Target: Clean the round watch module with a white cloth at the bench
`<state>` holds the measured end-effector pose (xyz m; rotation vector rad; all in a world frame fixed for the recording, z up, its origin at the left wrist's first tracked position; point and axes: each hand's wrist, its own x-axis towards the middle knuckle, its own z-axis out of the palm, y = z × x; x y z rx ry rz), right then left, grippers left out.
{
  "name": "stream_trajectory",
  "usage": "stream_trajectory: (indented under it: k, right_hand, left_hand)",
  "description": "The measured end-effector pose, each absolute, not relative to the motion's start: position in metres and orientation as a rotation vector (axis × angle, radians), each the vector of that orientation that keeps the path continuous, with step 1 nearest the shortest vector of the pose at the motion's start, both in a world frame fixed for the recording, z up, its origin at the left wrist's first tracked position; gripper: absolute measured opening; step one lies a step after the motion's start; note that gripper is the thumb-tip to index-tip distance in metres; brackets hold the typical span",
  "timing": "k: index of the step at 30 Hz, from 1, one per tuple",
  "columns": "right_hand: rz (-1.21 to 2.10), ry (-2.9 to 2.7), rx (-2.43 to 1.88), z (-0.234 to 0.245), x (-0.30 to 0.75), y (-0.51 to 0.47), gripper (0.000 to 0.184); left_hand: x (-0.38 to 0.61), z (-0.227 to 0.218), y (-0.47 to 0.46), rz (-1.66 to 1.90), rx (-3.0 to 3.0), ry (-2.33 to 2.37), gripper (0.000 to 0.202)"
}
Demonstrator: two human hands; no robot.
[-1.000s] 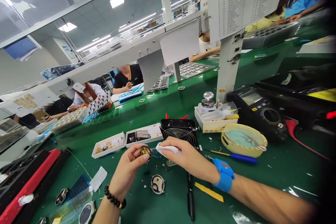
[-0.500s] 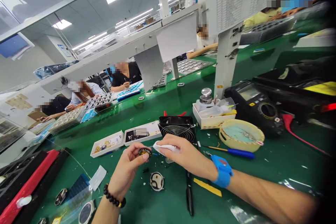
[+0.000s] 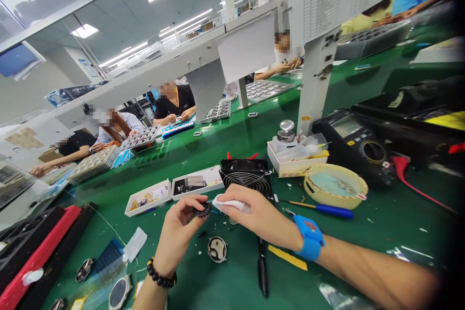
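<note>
My left hand pinches a small round dark watch part between thumb and fingers, just above the green bench. My right hand, with a blue wrist strap, is closed on a white wipe whose tip sits right beside the round part. Below the hands a round watch case back lies flat on the mat, and a black pen-like tool lies beside it.
A small black fan stands just behind my hands. Two white parts trays, a yellow dish, a blue-handled screwdriver, a multimeter and a red and black tray surround them. Other people work across the green bench.
My left hand has tilted the round part from face-up to edge-on, so its gold inside no longer shows. The right hand with the wipe has hardly moved.
</note>
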<state>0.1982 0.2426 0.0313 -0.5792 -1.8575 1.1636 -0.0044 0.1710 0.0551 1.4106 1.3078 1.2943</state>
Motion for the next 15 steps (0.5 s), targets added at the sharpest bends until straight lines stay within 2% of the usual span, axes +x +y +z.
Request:
stream_trajectory:
  k: [15]
  right_hand:
    - [1.112, -1.892, -0.607, 0.0334, 0.1999, 0.2379, 0.015]
  left_hand:
    - [-0.003, 0.0552, 0.1702, 1.271, 1.325, 1.285, 0.016]
